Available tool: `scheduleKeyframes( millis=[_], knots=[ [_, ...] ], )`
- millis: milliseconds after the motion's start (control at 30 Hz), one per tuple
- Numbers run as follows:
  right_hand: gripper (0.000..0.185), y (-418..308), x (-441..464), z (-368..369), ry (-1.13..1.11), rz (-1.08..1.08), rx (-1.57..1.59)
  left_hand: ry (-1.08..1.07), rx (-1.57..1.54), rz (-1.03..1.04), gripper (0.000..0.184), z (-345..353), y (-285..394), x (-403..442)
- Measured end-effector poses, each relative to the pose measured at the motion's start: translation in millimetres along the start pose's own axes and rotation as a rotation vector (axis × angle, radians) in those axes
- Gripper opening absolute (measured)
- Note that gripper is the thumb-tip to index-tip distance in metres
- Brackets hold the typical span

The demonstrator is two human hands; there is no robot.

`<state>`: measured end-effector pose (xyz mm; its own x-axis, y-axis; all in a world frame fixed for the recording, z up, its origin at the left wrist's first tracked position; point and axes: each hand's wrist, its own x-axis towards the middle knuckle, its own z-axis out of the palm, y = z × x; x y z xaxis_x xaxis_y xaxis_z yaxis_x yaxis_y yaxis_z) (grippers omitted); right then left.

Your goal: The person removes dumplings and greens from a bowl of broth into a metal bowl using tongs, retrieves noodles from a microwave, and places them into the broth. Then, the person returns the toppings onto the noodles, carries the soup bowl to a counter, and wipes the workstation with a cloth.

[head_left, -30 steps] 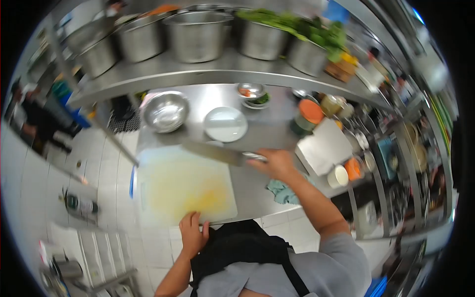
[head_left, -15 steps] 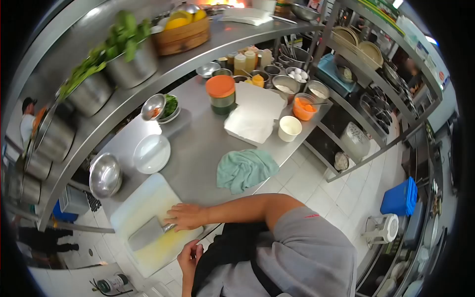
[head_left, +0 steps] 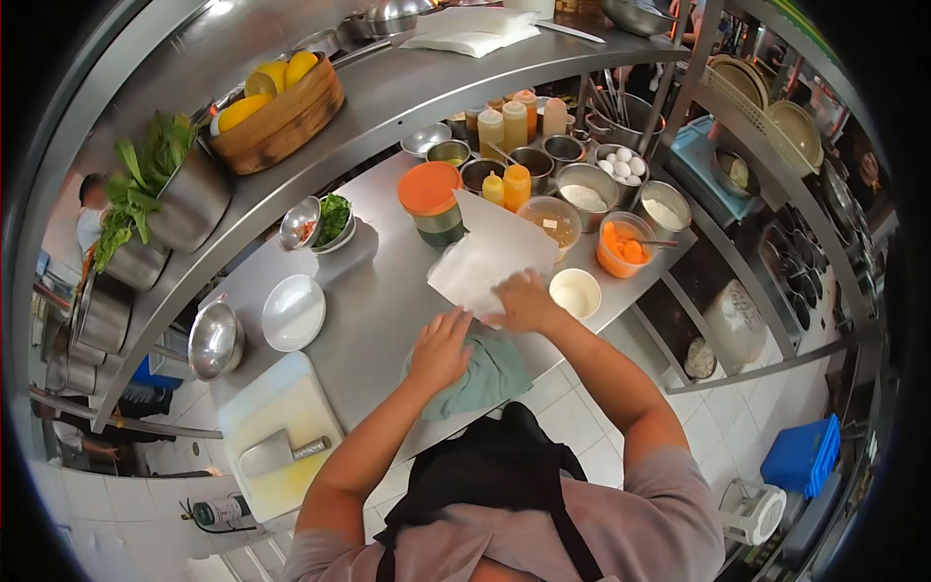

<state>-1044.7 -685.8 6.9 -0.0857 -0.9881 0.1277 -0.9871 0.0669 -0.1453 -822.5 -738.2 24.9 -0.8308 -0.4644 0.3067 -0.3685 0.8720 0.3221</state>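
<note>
A white takeaway box (head_left: 480,260) lies on the steel worktop in front of me, its inside facing up. My left hand (head_left: 441,349) is at the near left corner of the box, fingers stretched forward. Over the box's near right part is my right hand (head_left: 527,303), fingers apart and slightly blurred; I cannot tell how firmly it touches. A green cloth (head_left: 485,378) lies crumpled just below both hands. On the cutting board (head_left: 291,388) at the left rests a cleaver (head_left: 272,454), apart from my hands.
An empty paper cup (head_left: 576,294) stands right of the box. Behind are an orange-lidded tub (head_left: 430,189), squeeze bottles (head_left: 516,182), a bowl of eggs (head_left: 621,165) and a tub of orange pieces (head_left: 624,242). A white plate (head_left: 294,312) and steel bowl (head_left: 215,339) stand left.
My right hand has left the cleaver's handle and moved right to the box. My left hand has come up from beside my apron to the box. The view has turned right.
</note>
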Motion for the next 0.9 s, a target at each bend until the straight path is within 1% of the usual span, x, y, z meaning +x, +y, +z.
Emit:
scheduleKeyframes(
  millis=[33,67,100,133,200,233,300,333,400,433,500,533,567,600,633,667,700,767,800,833,867,900],
  knots=[
    [0.056,-4,-3,1,-0.157,-0.052,0.044,0.000,0.008,-0.010,0.051,16,-10,13],
    [0.058,-7,-9,4,-0.317,-0.104,0.084,0.087,0.104,0.043,0.042,35,-21,23],
    [0.047,-8,-15,14,-0.268,-0.138,0.097,0.174,0.198,0.096,0.033,49,-29,28],
    [0.047,-7,-18,22,-0.272,-0.147,0.099,0.173,0.201,0.086,0.033,57,-36,29],
    [0.035,-8,-18,30,-0.348,-0.143,0.120,-0.026,0.254,0.118,0.012,60,-51,27],
    [0.035,-11,-20,30,-0.348,-0.150,0.126,-0.031,0.260,0.111,0.012,57,-55,22],
    [0.023,-20,-24,28,-0.260,-0.245,0.088,-0.036,0.288,0.156,0.006,45,-61,7],
    [0.023,-27,-26,28,-0.255,-0.249,0.090,-0.035,0.295,0.155,0.006,31,-60,-3],
    [0.019,-41,-29,26,-0.164,-0.361,0.217,0.006,0.275,0.140,0.006,3,-50,-32],
    [0.019,-50,-29,21,-0.158,-0.359,0.215,0.051,0.266,0.125,0.004,-7,-44,-49],
    [0.020,-68,-27,7,-0.189,-0.459,0.483,0.102,0.258,0.112,0.006,-20,-41,-74],
    [0.020,-76,-28,6,-0.200,-0.466,0.484,0.063,0.245,0.030,0.004,-23,-40,-88],
    [0.019,-83,-27,4,-0.126,-0.546,0.532,0.026,0.231,-0.053,0.004,-26,-38,-102],
    [0.019,-88,-21,1,-0.043,-0.626,0.575,0.035,0.233,-0.060,0.004,-29,-37,-112],
    [0.019,-91,-14,-3,-0.043,-0.635,0.569,-0.009,0.260,-0.086,0.005,-31,-36,-122],
    [0.023,-90,-2,-9,0.038,-0.537,0.671,-0.050,0.287,-0.111,0.007,-32,-35,-131],
    [0.027,-87,12,-18,0.119,-0.439,0.769,-0.022,0.242,-0.125,0.008,-30,-36,-141],
    [0.026,-79,41,-44,0.033,0.006,0.792,-0.027,0.199,-0.155,0.009,-28,-39,-154],
    [0.026,-74,55,-48,0.019,-0.012,0.786,-0.039,0.157,-0.183,0.011,-27,-39,-160],
    [0.028,-71,70,-50,0.009,-0.126,0.818,-0.025,0.156,-0.210,0.011,-29,-37,-162],
    [0.029,-76,79,-47,-0.008,-0.241,0.854,0.024,0.061,-0.221,0.015,-30,-36,-161],
    [0.029,-90,80,-45,-0.039,-0.263,0.859,0.069,-0.035,-0.235,0.019,-32,-35,-162]
  ],
)
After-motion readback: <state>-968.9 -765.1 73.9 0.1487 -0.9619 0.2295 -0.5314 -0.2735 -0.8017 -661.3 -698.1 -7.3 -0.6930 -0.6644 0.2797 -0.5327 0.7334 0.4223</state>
